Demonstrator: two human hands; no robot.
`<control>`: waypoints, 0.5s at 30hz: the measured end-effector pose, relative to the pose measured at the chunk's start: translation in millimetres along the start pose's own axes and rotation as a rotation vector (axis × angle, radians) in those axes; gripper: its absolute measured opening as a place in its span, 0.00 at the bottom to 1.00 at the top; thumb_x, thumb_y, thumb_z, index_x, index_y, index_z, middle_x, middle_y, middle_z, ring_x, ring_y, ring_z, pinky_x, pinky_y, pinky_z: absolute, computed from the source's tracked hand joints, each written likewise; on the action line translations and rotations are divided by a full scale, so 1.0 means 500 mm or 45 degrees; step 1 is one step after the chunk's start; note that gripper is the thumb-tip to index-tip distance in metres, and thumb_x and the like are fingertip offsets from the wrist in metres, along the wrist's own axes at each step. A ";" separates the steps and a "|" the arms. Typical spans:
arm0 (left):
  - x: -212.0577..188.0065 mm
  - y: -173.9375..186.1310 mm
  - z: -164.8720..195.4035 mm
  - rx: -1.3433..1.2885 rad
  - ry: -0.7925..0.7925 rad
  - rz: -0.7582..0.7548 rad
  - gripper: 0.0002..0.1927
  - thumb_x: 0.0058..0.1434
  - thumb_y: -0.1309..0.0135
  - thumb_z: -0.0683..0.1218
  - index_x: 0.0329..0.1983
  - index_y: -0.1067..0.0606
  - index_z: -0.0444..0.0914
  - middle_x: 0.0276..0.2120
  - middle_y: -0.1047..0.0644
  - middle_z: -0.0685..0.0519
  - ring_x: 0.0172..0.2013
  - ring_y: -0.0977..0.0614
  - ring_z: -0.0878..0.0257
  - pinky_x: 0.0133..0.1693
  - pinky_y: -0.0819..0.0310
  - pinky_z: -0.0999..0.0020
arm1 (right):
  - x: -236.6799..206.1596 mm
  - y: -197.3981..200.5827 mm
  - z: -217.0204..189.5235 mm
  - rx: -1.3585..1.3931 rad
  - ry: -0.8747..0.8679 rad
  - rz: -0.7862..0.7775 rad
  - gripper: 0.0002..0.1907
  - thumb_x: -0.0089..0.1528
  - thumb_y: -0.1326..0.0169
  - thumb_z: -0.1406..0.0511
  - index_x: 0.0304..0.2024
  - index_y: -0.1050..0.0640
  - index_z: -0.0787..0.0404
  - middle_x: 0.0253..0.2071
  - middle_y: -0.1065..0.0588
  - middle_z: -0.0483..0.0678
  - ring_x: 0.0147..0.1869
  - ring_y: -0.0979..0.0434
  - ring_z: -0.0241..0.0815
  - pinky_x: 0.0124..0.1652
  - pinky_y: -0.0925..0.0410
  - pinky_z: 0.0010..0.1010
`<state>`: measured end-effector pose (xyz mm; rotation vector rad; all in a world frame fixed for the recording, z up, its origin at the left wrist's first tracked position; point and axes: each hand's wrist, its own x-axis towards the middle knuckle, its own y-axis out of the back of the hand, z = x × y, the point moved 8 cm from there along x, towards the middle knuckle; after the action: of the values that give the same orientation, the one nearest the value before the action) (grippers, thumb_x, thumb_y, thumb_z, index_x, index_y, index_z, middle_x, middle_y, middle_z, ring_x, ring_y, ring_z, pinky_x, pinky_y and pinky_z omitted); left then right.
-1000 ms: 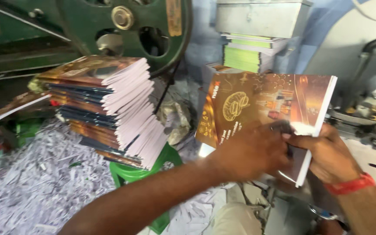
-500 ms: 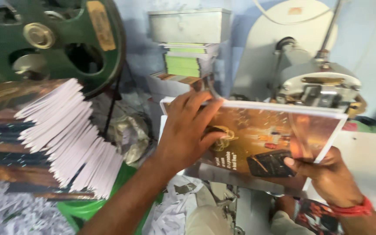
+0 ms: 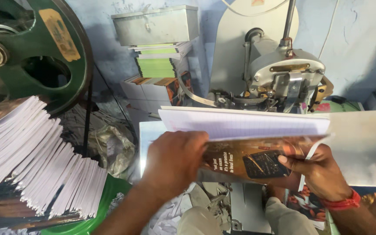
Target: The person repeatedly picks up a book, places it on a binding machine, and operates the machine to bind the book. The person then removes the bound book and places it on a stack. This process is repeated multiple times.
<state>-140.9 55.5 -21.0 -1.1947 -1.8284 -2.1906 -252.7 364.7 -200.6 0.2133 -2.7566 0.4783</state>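
So both hands are working one notebook (image 3: 257,143) here, a thin one with a dark brown printed cover and ruled white pages, being held open over the metal table (image 3: 362,148) of a stitching machine (image 3: 283,74). The left hand (image 3: 175,163) is wrapping over the left end of the brown cover, fingers curled down over its edge, so it's closed on the book rather than lying flat on it. The right hand (image 3: 323,172) is gripping the cover from below on the right side, thumb (image 3: 294,162) pressing on top of the cover just beside the dark phone-like picture, and the other fingers are tucked underneath where I can't see them. A red band (image 3: 342,203) is sitting on that wrist. The pages are fanning up and away from the cover, so the book is gaping open toward the machine head.

To the left, a big slanted stack of finished notebooks (image 3: 31,161) is leaning spine-out, resting on something green (image 3: 105,204). Behind it a big green flywheel (image 3: 27,48) is filling the top corner. Further back, green-edged paper stacks (image 3: 155,65) are sitting under a grey metal box (image 3: 155,24). Paper scraps (image 3: 170,222) are lying near the person's knees.
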 end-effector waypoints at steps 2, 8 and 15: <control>0.013 -0.020 -0.064 -0.051 0.163 -0.176 0.08 0.63 0.40 0.46 0.44 0.21 0.43 0.32 0.18 0.50 0.34 0.17 0.49 0.36 0.26 0.52 | 0.004 0.009 0.006 -0.076 -0.016 0.029 0.11 0.56 0.42 0.83 0.37 0.18 0.68 0.42 0.19 0.51 0.45 0.19 0.42 0.46 0.25 0.34; 0.005 -0.041 -0.238 -1.168 0.681 -0.277 0.12 0.55 0.35 0.43 0.43 0.17 0.37 0.33 0.14 0.50 0.30 0.18 0.66 0.34 0.26 0.63 | 0.005 -0.037 -0.020 0.020 -0.148 0.035 0.13 0.58 0.45 0.81 0.45 0.20 0.75 0.47 0.19 0.57 0.51 0.19 0.45 0.51 0.26 0.37; -0.076 -0.165 -0.212 -1.714 0.820 -0.080 0.08 0.62 0.40 0.42 0.43 0.20 0.33 0.33 0.16 0.54 0.32 0.18 0.70 0.37 0.22 0.73 | 0.004 -0.121 -0.058 0.087 -0.327 -0.014 0.26 0.56 0.47 0.78 0.58 0.25 0.78 0.58 0.21 0.64 0.61 0.22 0.51 0.58 0.30 0.42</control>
<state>-209.5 -26.2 -110.6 -0.2425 -0.0139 -3.2643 -233.9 318.5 -156.0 0.3269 -2.9888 0.5798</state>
